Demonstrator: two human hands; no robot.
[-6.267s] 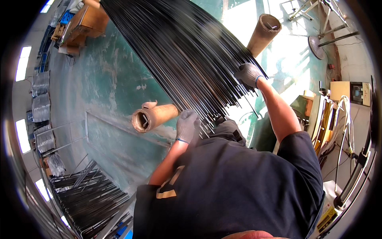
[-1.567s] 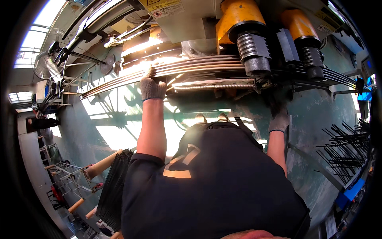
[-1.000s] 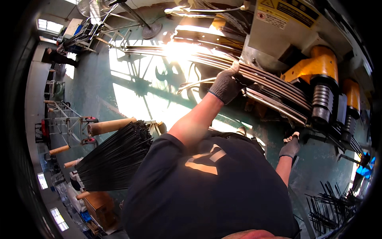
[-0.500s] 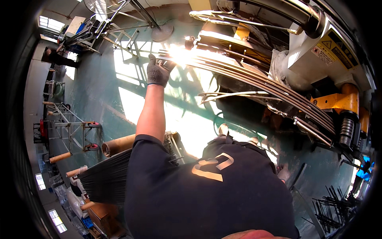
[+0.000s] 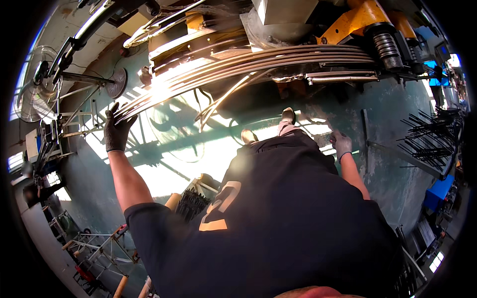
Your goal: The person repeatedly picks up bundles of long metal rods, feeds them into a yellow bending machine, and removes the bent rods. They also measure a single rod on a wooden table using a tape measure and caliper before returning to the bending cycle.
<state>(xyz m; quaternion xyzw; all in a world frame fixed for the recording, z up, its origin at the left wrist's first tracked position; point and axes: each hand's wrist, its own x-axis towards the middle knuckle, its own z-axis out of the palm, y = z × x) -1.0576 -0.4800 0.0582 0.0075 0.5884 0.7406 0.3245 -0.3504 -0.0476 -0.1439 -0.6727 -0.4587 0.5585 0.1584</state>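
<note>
A bundle of long, thin metal rods (image 5: 218, 73) runs from the machine at the right to my left hand (image 5: 118, 130), in a dark glove. My left fingers and thumb close around the rods' left ends, where sunlight glares off the metal. My right hand (image 5: 342, 144), in a greyish glove, hangs low at my right side, away from the rods. Its fingers are loosely bent and slightly apart, with nothing visible in them.
An orange machine arm (image 5: 355, 22) with a coil spring (image 5: 386, 45) stands at the rods' right end. A fan (image 5: 37, 84) is at far left. Dark thin rods (image 5: 430, 136) lie in a rack at right. Wheeled frames (image 5: 102, 248) stand lower left.
My view and body have turned, so the rods and machine now appear farther left and higher. My left hand stays at the rod ends. My right hand has come fully into view.
</note>
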